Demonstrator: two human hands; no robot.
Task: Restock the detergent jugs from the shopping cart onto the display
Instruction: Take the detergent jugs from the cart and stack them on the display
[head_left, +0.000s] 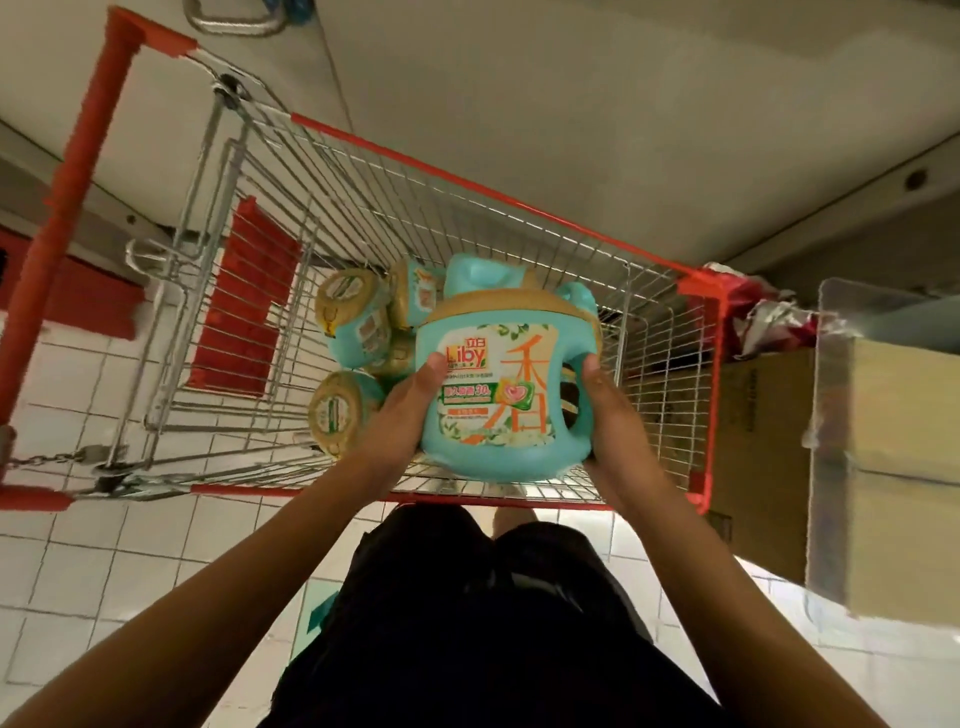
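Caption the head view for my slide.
Left hand and right hand hold a teal detergent jug over the shopping cart.

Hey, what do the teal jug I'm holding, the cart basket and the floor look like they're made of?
The jug looks like moulded plastic, smooth with a soft sheen, under a glossy printed label. The cart basket is thin metal wire in a grid, silvery and shiny, with red trim that is probably plastic. The floor is likely glazed ceramic tile: white squares with dark grout lines.
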